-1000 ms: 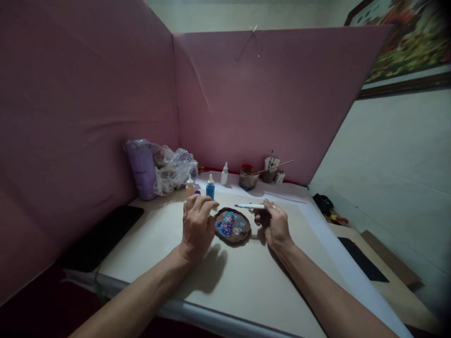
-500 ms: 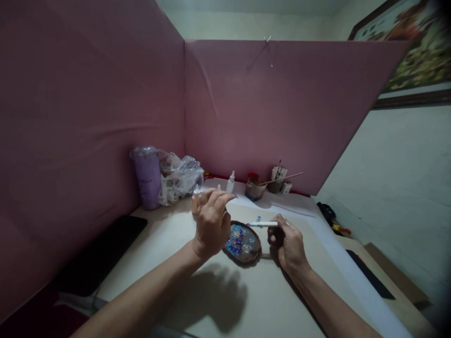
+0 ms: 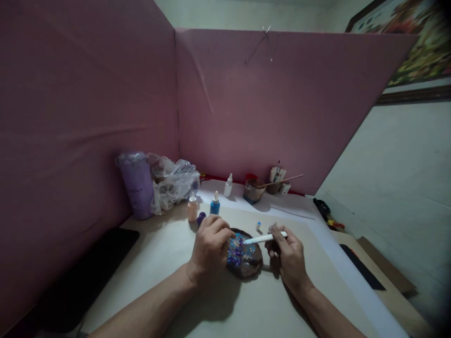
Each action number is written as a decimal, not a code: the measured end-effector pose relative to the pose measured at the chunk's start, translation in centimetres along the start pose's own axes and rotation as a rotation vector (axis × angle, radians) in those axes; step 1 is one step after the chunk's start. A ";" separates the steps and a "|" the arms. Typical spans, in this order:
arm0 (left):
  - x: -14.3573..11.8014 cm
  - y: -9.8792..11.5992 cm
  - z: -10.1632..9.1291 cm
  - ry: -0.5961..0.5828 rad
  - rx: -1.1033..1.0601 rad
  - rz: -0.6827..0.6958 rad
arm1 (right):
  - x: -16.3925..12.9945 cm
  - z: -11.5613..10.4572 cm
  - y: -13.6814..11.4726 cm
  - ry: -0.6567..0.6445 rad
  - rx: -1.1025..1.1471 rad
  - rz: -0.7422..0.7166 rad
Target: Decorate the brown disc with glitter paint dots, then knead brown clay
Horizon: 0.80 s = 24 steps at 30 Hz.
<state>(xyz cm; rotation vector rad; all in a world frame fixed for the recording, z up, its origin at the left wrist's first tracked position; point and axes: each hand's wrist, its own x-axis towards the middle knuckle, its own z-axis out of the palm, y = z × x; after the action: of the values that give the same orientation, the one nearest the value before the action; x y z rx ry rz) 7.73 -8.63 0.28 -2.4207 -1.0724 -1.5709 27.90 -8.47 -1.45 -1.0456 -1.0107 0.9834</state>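
Note:
A brown round piece [image 3: 246,271] with a raised rim lies on the table, its face covered with blue, purple and pale glittery bits. My left hand [image 3: 211,244] is at its left edge, fingers bent over the rim; the thumb is partly hidden. Between the thumb and fingers of my right hand [image 3: 291,256] is a white marker [image 3: 266,238], its tip pointing left over the decorated face. Whether the tip touches is too small to tell. A small white and blue cap [image 3: 258,226] stands just behind the marker.
Behind my left hand stand a peach bottle [image 3: 192,211], a blue bottle [image 3: 214,204] and a small purple pot [image 3: 201,218]. Farther back are a white bottle [image 3: 228,186], a cup with a brush [image 3: 254,192] and a pen holder [image 3: 276,185]. A purple tumbler [image 3: 137,188] and plastic bag [image 3: 174,185] stand left.
My left hand has come down from above the table to the round piece's left edge, uncovering the bottles behind. The marker has tilted, its tip now farther in over the face.

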 end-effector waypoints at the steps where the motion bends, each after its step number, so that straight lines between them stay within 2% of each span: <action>1: -0.1 -0.1 0.0 -0.010 -0.007 0.010 | 0.0 0.0 0.0 0.007 -0.006 -0.002; 4: -0.3 0.0 -0.1 -0.001 -0.043 0.035 | 0.0 -0.1 0.2 0.031 -0.004 0.006; 11: -0.1 0.3 -0.7 0.118 -0.098 0.007 | 0.2 -0.2 0.5 0.023 -0.012 0.006; 17: -0.1 0.0 -0.7 0.144 -0.096 -0.004 | 0.1 -0.2 0.4 0.027 -0.051 -0.028; 24: -0.1 0.0 -0.6 0.133 -0.043 0.006 | 1.1 -0.6 0.9 0.178 0.027 -0.063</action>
<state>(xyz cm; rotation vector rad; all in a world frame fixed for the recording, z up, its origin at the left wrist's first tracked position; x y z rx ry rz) 7.20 -8.92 0.51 -2.3042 -1.0179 -1.7422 28.64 -7.39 -2.25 -1.0537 -0.8764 0.8347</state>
